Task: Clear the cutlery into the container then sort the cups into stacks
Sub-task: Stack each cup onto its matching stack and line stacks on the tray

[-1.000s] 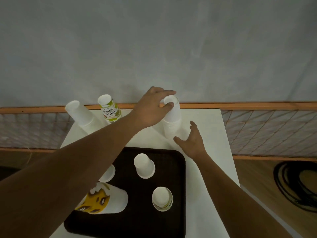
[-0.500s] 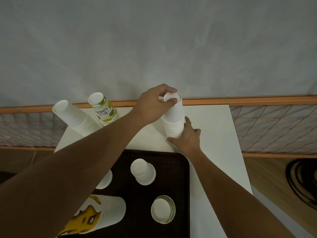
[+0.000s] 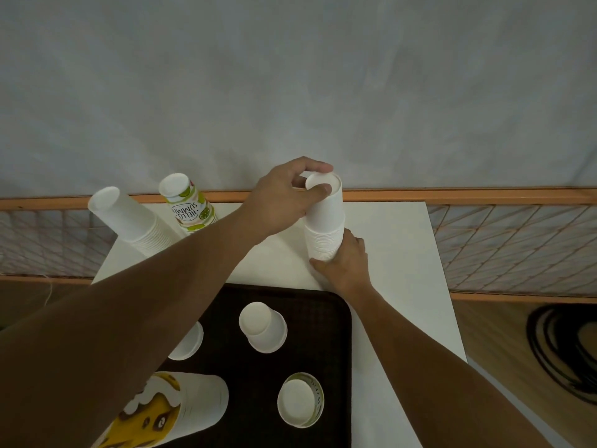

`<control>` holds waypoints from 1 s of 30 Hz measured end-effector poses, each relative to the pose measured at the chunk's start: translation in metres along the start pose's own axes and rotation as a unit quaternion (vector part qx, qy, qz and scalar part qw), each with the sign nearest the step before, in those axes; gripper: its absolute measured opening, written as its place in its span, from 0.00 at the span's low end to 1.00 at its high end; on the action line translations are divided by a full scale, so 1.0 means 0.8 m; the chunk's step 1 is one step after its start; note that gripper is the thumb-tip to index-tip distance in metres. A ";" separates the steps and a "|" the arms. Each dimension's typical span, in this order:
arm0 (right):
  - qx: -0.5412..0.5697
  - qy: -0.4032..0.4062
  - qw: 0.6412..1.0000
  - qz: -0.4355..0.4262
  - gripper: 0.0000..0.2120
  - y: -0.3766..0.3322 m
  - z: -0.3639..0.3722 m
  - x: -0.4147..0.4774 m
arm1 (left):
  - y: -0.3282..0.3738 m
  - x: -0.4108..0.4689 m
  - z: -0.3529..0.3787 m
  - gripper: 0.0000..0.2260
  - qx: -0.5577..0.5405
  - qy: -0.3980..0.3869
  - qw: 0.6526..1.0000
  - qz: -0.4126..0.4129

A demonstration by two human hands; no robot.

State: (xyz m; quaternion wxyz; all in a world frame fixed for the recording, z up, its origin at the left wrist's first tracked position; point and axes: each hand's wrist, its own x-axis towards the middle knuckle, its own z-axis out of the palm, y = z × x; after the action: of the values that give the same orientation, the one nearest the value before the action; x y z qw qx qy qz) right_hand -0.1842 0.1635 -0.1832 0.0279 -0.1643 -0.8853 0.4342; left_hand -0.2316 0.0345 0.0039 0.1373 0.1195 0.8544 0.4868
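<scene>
A tall stack of upside-down white cups (image 3: 325,227) stands on the white table (image 3: 394,253) behind the black tray (image 3: 319,344). My left hand (image 3: 284,198) pinches the top cup of this stack. My right hand (image 3: 347,265) wraps the stack's base. A second white stack (image 3: 132,221) and a lime-printed stack (image 3: 189,205) stand at the back left. On the tray sit an upside-down white cup (image 3: 263,328), another white cup (image 3: 189,342) half hidden by my left arm, a green-rimmed cup (image 3: 300,399) and a yellow-printed stack (image 3: 181,409).
An orange wire fence (image 3: 504,240) runs behind and beside the table, under a grey wall. Coiled black cable (image 3: 562,344) lies on the wooden floor to the right. No cutlery or container is visible.
My right hand moved from open beside the white stack to gripping its base. My left hand stayed on the top cup, which now sits lower on the stack.
</scene>
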 end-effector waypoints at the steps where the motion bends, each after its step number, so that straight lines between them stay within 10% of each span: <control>1: 0.021 0.004 1.000 -0.002 0.39 -0.001 -0.002 -0.001 | 0.004 -0.003 -0.003 0.12 -0.003 0.002 1.000 0.004; 18: 0.106 0.026 0.991 -0.073 0.38 -0.119 -0.114 -0.162 | 0.093 -0.158 -0.058 0.23 -0.127 0.068 0.986 0.080; 30: 0.154 -0.040 0.984 -0.080 0.31 -0.173 -0.102 -0.354 | -0.013 -0.341 -0.030 0.34 -0.237 -0.046 0.970 0.006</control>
State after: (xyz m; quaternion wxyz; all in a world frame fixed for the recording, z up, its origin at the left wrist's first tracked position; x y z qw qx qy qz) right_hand 0.0620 0.0579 0.0013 0.0522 -0.0696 -0.8185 0.5679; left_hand 0.0140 -0.0821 0.0391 0.1982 0.1109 0.7066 0.6701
